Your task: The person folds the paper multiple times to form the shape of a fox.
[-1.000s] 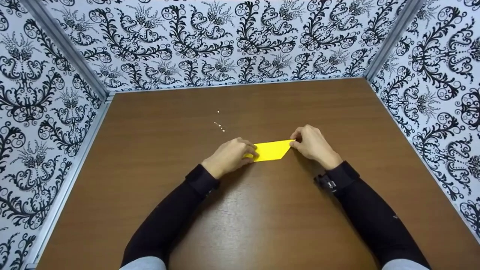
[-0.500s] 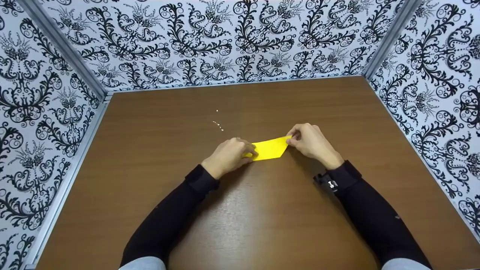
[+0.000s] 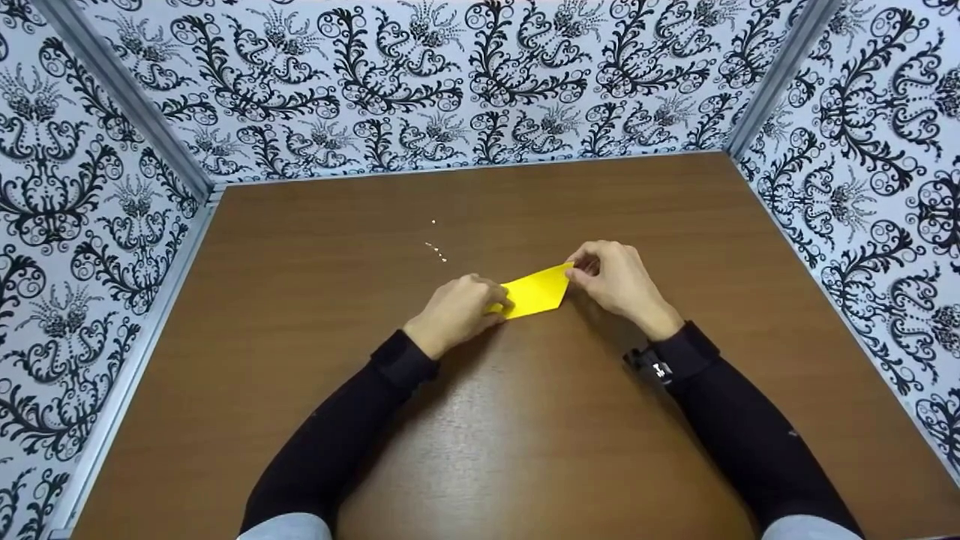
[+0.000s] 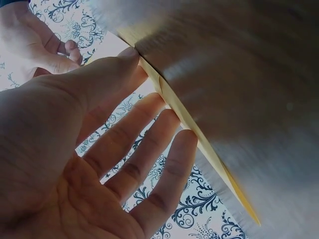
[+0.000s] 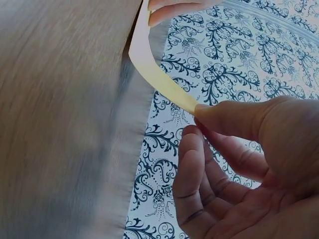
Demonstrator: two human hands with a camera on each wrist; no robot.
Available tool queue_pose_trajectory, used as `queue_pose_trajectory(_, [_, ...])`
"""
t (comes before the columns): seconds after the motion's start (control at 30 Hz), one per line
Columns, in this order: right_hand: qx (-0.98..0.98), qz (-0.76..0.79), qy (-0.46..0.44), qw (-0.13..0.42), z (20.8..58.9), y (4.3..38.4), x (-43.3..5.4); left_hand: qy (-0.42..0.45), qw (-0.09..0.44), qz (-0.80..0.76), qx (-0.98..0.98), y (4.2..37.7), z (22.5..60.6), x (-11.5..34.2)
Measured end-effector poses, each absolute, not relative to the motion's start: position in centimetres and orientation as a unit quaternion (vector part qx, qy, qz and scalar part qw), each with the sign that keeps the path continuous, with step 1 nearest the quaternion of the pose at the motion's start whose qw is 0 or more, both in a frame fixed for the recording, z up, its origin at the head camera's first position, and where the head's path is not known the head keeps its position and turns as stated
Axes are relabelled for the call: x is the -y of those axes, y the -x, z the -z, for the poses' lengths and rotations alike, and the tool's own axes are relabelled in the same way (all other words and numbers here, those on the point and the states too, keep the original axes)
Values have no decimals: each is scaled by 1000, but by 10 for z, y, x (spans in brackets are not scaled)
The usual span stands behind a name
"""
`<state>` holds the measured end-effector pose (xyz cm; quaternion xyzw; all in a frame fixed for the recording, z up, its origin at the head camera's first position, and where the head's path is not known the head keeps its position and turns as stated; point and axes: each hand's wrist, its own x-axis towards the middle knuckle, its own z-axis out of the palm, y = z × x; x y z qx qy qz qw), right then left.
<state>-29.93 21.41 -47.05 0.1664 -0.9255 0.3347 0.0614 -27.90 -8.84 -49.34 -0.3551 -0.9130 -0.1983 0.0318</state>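
Note:
A folded yellow paper (image 3: 534, 292) with a slanted right end lies between the two hands in the head view. My left hand (image 3: 459, 309) presses its left part to the table; the left wrist view shows that hand's fingers (image 4: 167, 159) stretched out, with their tips and the thumb tip along the paper's edge. Its left end is hidden under this hand in the head view. My right hand (image 3: 619, 279) pinches the upper right corner between thumb and index finger. The right wrist view shows the yellow paper (image 5: 162, 82) curving up off the table toward that pinch.
The brown wooden table (image 3: 465, 442) is bounded by patterned white-and-black walls (image 3: 420, 82) at the back and both sides. Several tiny white specks (image 3: 436, 250) lie on the table beyond the left hand.
My right hand has moved up and slightly left, lifting and bending the paper's right end with it. The left hand has stayed in nearly the same place.

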Motion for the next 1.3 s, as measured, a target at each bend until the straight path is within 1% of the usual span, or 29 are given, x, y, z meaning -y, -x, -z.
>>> queue_pose_trajectory(0.13, [918, -347, -174, 73, 471, 299, -213, 352, 37, 193, 915, 280, 494, 88])
queue_pose_trajectory(0.47, [911, -356, -192, 81, 470, 298, -212, 352, 38, 184, 917, 281, 495, 89])
queue_pose_trajectory(1.13, [910, -352, -211, 59, 473, 298, -209, 360, 37, 190, 913, 281, 495, 90])
queue_pose_trajectory(1.3, [910, -351, -215, 46, 470, 297, -209, 362, 38, 191, 912, 282, 494, 91])
